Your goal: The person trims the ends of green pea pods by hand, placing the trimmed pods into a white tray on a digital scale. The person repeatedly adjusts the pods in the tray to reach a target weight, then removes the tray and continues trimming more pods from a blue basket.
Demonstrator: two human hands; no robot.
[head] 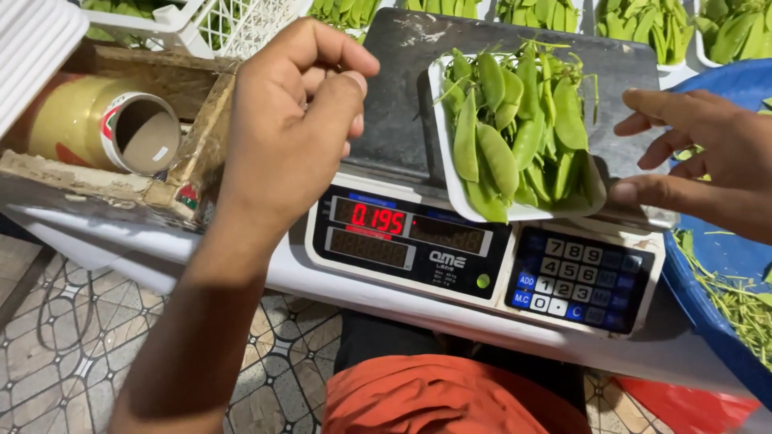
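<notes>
Scale (482, 265), one tray (591, 197) (heaped peas (515, 137))

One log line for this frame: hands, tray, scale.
left hand: raised, fingers curled, empty | right hand: thumb at tray edge | tray of green pea pods: on digital scale | display lit

A: Where is there room over the scale (482, 265)?

B: Between the left hand (293, 120) and the tray (450, 173) of pea pods (515, 128), the dark pan (394, 112) lies bare.

A: And on the right?

B: The right hand (700, 153) touches the tray's near right corner; the blue tub (716, 265) crowds that side.

A: Left?

B: A tape roll (104, 120) and a white crate (225, 24) block it. More trays (659, 24) line the far edge.
</notes>
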